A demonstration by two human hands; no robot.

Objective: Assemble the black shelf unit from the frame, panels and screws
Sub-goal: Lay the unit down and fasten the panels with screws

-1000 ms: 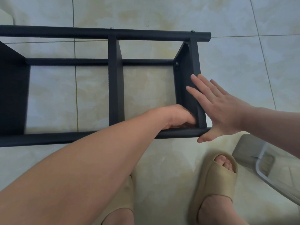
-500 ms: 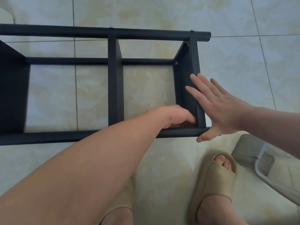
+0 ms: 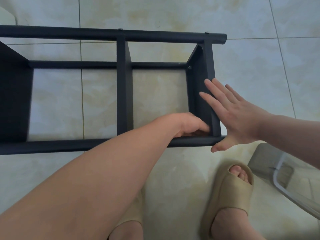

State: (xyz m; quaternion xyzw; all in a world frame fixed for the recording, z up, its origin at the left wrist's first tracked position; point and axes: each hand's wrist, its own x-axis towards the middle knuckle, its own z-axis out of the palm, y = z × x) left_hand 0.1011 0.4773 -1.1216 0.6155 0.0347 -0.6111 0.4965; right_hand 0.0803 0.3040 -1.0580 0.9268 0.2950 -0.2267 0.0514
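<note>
Black shelf unit [image 3: 121, 87] lies on the tiled floor [image 3: 173, 14] in the head view. Right hand [image 3: 237, 116] presses flat, fingers straight, against its end panel [image 3: 200, 80]; left hand [image 3: 190, 125] curls into that panel's near inside corner, and whether it holds anything is hidden.

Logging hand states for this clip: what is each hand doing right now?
Left hand: fingers curled in the black metal shelf frame's near corner; any grip cannot be told.
Right hand: open, flat against the flat black end panel.
</note>
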